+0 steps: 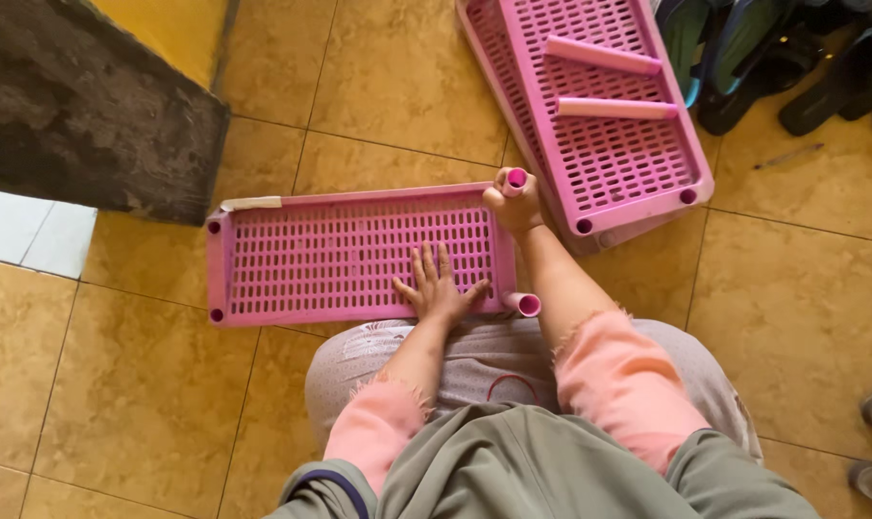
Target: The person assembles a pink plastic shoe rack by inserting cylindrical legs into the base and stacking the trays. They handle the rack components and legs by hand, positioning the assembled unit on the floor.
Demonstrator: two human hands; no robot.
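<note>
On a tiled floor [147, 384], left hand [436, 288] lies flat, released, on one of two pink slatted shelves [340, 255]; right hand [513, 204] clenches one of four pink tubes [515, 179].

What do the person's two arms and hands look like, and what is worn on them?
Both hands, left hand and right hand, are bare: no gloves. No rings or watch show. Each forearm is bare below a pink sleeve with a frayed edge.

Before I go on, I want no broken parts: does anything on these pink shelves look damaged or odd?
One thing: the shelf under the left hand has a pale strip, like tape, on its far left corner. Whether it covers a crack I cannot tell. The right hand grips a tube at the far right corner; nothing else stands out.
</note>
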